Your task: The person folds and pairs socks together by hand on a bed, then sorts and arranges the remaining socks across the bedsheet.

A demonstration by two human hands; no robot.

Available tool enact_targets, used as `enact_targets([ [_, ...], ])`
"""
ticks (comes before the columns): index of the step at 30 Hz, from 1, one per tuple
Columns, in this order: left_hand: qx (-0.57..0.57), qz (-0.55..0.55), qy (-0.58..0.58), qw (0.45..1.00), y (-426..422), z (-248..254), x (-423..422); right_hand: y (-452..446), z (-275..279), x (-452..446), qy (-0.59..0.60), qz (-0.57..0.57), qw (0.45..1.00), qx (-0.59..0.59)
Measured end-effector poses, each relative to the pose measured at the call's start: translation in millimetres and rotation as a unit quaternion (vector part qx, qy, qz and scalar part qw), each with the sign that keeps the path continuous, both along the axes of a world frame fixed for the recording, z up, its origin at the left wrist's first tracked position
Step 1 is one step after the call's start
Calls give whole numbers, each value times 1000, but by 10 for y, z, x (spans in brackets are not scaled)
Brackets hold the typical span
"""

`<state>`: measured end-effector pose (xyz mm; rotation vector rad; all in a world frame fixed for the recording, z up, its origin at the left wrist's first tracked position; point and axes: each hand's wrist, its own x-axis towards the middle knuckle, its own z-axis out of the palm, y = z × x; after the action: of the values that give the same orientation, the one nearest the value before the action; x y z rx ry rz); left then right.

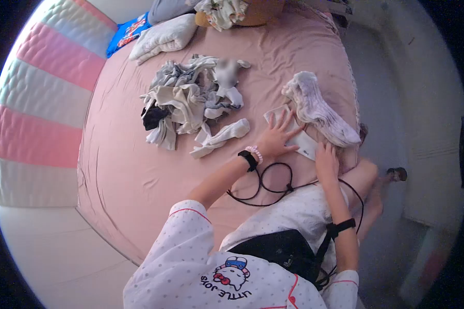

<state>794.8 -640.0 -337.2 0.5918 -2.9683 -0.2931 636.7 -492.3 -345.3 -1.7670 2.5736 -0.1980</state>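
A white sock (305,144) lies flat on the pink bedsheet, partly hidden under my hands. My left hand (278,136) rests on it with the fingers spread, palm down. At the sock's near end, my right hand (326,158) has its fingers drawn together on the fabric. Just beyond my hands lies a stack of whitish socks (322,110), laid lengthwise near the bed's right edge. To the left is a loose heap of white and grey socks (183,100) with a black piece (153,117) among them. One single sock (221,138) lies at the heap's near side.
A black cable (260,204) loops over the bed (129,180) beside my lap. A folded white quilt (165,38), a blue packet (129,35) and some bundled cloth (221,13) sit at the far end. Padded pink-and-white panels (36,136) line the left wall.
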Motion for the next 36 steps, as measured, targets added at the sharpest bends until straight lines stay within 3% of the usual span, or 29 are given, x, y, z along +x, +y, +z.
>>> enact_targets([
  [4, 43, 85, 35, 995, -85, 60, 303, 55, 76, 53, 21, -6, 1000, 15],
  [8, 147, 157, 178, 960, -308, 193, 1233, 104, 45, 36, -7, 8, 1000, -11],
  [9, 143, 233, 183, 944, -263, 350, 1440, 107, 16, 15, -25, 2, 1000, -10],
  [10, 138, 308, 188, 922, -202, 490, 1652, 95, 29, 33, -34, 1, 999, -11],
  [13, 113, 481, 193, 848, -361, 93, 2560, 74, 200, 125, -56, -8, 998, 11],
  [16, 80, 626, 237, 738, -483, 286, 3010, 99, 179, 141, -70, -11, 998, 1],
  [19, 25, 572, 315, 757, -624, 589, 3080, 115, 144, 132, -39, 13, 999, -15],
  [22, -1, 568, 321, 758, -964, 734, 2957, 86, 110, 110, -13, 11, 999, -40],
  [23, 12, 582, 343, 738, -1097, 766, 2853, 72, 118, 107, -12, 13, 999, -40],
  [25, 24, 596, 365, 715, -1270, 698, 2598, 52, 146, 103, -55, -10, 998, 12],
  [28, -55, 575, 379, 723, -1394, 525, 2438, 52, 211, 114, -58, 6, 998, -3],
  [30, -39, 516, 227, 825, -1309, 515, 2467, 45, 193, 105, -52, 5, 999, 0],
  [33, -66, 486, 152, 858, -1169, 398, 2719, 59, 179, 89, -63, 2, 998, 3],
  [36, -93, 517, 127, 842, -741, 547, 2987, 65, 236, 81, -96, 5, 995, 3],
])
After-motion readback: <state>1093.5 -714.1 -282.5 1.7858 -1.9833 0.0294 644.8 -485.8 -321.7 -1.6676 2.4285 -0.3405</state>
